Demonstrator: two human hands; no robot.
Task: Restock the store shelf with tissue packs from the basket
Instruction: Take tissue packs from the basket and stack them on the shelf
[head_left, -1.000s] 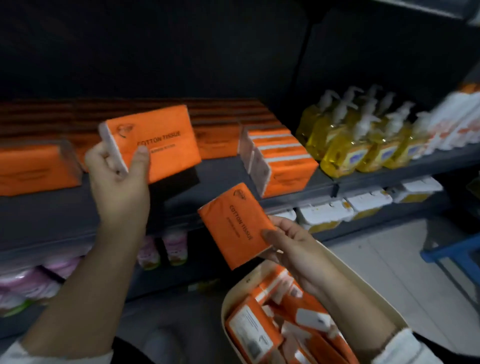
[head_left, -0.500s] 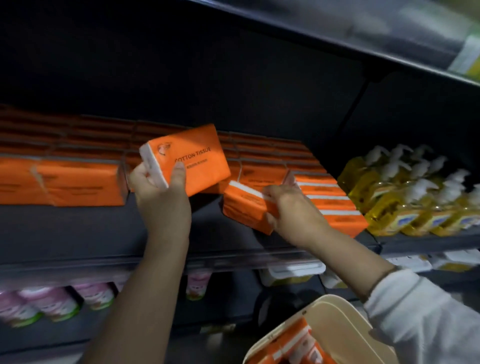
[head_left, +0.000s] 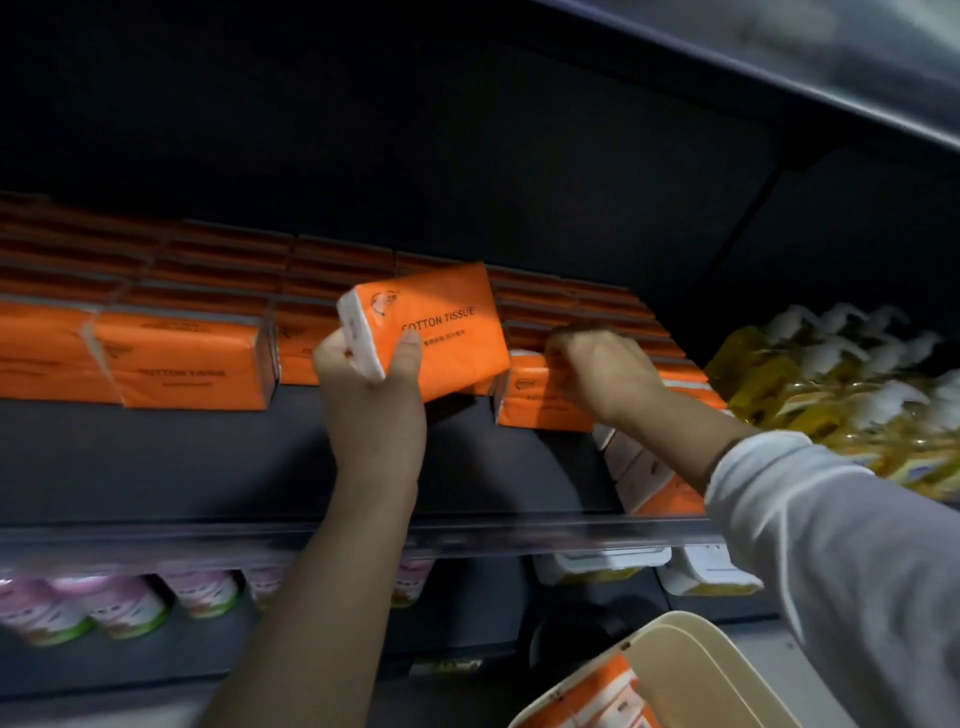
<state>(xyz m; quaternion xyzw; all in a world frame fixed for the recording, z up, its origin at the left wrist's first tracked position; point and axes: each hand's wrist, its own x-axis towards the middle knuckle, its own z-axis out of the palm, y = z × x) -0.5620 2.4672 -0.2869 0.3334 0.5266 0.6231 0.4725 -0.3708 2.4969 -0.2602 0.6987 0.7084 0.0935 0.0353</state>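
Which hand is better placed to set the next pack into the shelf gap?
Left, probably. The left hand grips a tissue pack right over the bare shelf gap, while the right hand holds a second pack on the shelf.

The left hand (head_left: 371, 400) holds a tissue pack (head_left: 436, 332) above the shelf (head_left: 208, 462) while the right hand (head_left: 602, 374) grips another pack (head_left: 535, 400) resting there.

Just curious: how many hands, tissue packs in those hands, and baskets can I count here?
Hands: 2, left hand and right hand
Tissue packs in hands: 2, raised pack in the left, lower pack held by the right
Baskets: 1, cream basket
Total: 5
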